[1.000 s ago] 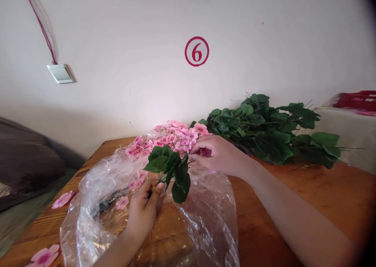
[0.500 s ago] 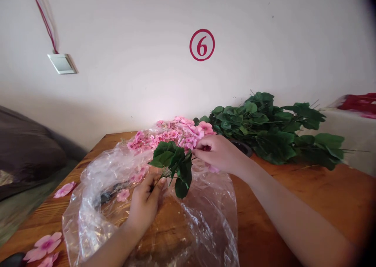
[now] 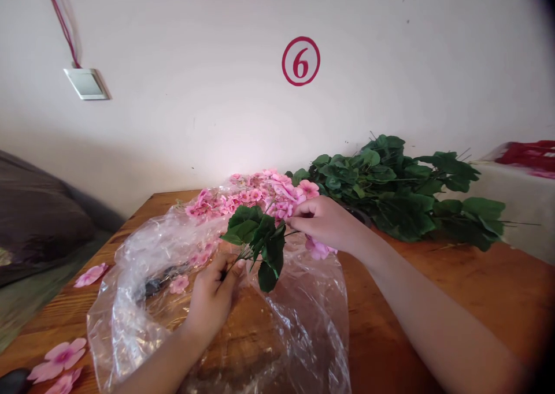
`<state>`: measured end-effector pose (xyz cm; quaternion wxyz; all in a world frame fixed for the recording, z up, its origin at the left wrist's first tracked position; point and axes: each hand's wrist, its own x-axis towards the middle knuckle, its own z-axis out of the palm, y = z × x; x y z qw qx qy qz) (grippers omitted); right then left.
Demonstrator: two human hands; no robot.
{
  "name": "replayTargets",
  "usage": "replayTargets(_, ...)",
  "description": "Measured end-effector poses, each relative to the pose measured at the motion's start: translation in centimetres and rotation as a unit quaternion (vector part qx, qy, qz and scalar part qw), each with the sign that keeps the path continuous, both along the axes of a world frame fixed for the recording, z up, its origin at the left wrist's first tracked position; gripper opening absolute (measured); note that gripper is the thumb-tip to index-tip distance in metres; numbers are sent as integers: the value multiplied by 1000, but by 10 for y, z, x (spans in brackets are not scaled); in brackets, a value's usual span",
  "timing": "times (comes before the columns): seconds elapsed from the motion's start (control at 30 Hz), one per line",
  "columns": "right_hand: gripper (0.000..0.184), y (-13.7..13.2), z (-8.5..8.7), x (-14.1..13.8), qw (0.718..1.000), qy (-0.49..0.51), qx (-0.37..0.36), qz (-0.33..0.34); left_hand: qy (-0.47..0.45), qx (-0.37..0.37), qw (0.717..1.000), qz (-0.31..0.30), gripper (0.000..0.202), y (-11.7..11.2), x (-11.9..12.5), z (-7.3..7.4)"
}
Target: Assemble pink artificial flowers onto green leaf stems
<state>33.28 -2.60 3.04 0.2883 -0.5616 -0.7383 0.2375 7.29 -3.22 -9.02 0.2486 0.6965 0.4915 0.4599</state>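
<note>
My left hand [image 3: 214, 298] pinches the stem of a green leafy sprig [image 3: 255, 241], holding it upright above a crumpled clear plastic bag [image 3: 195, 319]. My right hand [image 3: 325, 223] is closed, its fingertips pinching at the top of the sprig, with pink blossoms [image 3: 318, 248] tucked under its palm. A heap of loose pink artificial flowers [image 3: 247, 200] lies on the far end of the bag, just behind both hands.
A pile of green leafy stems [image 3: 399, 192] lies along the wall at the right on the wooden table [image 3: 477, 290]. Loose pink petals [image 3: 60, 356] lie at the table's left edge. A dark cushion [image 3: 34, 220] sits to the left, a white surface [image 3: 511, 197] at right.
My right hand has drawn slightly toward the sprig's top, and pink blossoms now show under its palm. The view has tilted a little. My left hand keeps its hold.
</note>
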Motion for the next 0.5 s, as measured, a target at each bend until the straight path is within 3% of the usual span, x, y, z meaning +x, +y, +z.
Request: replayTargets(0.5, 33, 0, 5, -3, 1000, -15, 15, -10, -29, -20, 999, -12, 32, -5, 7, 11)
